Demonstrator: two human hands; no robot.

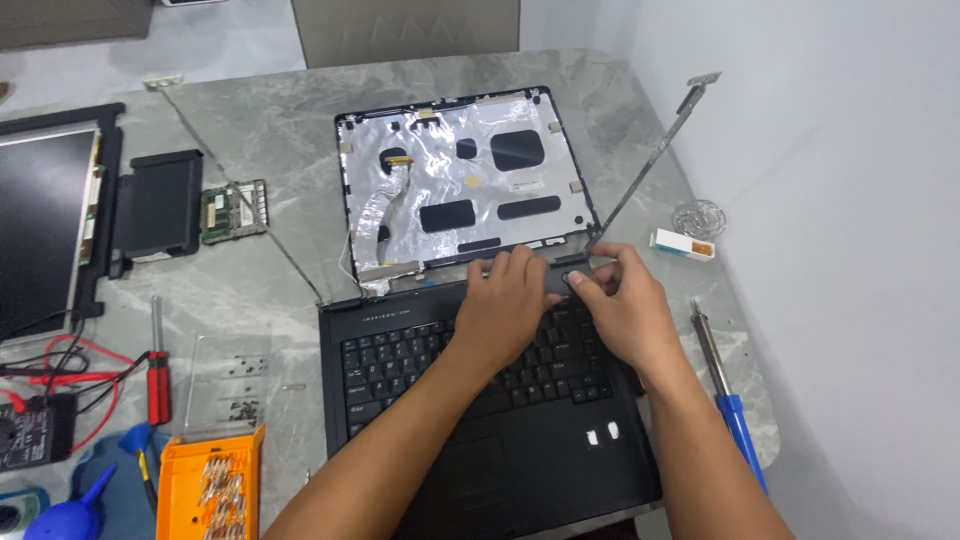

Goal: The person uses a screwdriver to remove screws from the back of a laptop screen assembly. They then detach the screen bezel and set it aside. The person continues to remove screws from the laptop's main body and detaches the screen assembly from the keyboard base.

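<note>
Black laptop (480,400): lid gutted, foil-lined; both hands at hinge strip.

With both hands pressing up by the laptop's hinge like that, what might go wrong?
1. The flat ribbon cable lies loose across the foil-lined lid shell; a tug at the hinge strip could likely strain or tear it.
2. The left hand and right hand bear on the laptop near its keys; a slip might pop one off.
3. Tiny screws sit loose on a clear sheet by the left forearm and could scatter.
</note>
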